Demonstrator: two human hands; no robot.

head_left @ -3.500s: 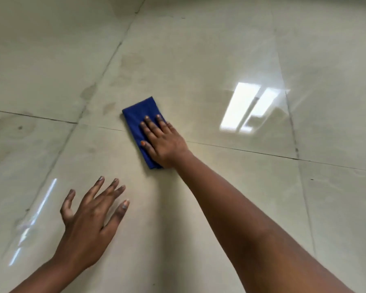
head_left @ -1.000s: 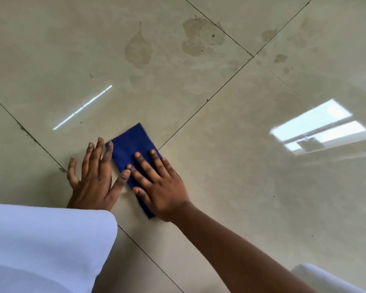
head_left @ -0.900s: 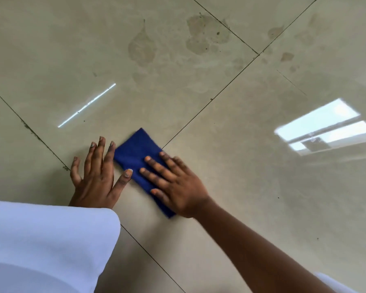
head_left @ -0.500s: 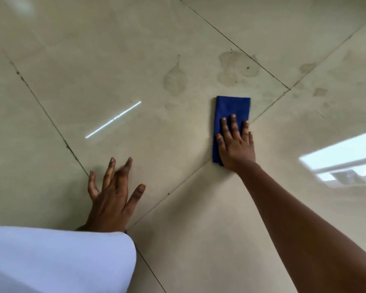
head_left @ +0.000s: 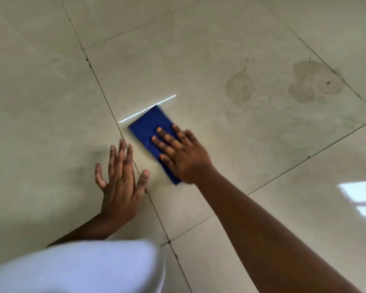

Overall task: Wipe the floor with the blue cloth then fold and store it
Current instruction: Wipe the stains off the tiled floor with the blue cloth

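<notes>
1. Blue cloth (head_left: 149, 125): folded into a narrow rectangle, being pressed flat onto the floor (head_left: 199, 49), just right of a dark grout line. Its far end is showing uncovered; its near end is being hidden under the palm.
2. Right hand (head_left: 181, 154): being held open, palm down, fingers (head_left: 167, 140) spread across the cloth. Nothing is being gripped; the cloth is only being pressed.
3. Left hand (head_left: 119, 178): being held open and flat on the floor, fingers spread, lying across the grout line, just beside the cloth but apart from it.
4. Floor: glossy beige tiles, being crossed by dark joints. A thin bright reflection (head_left: 147, 108) is being shown at the cloth's far edge.
5. Stains (head_left: 311, 81): dull blotches being shown on the same tile, well right of the cloth.
6. White garment (head_left: 76, 269): being shown blurred at the lower left.
</notes>
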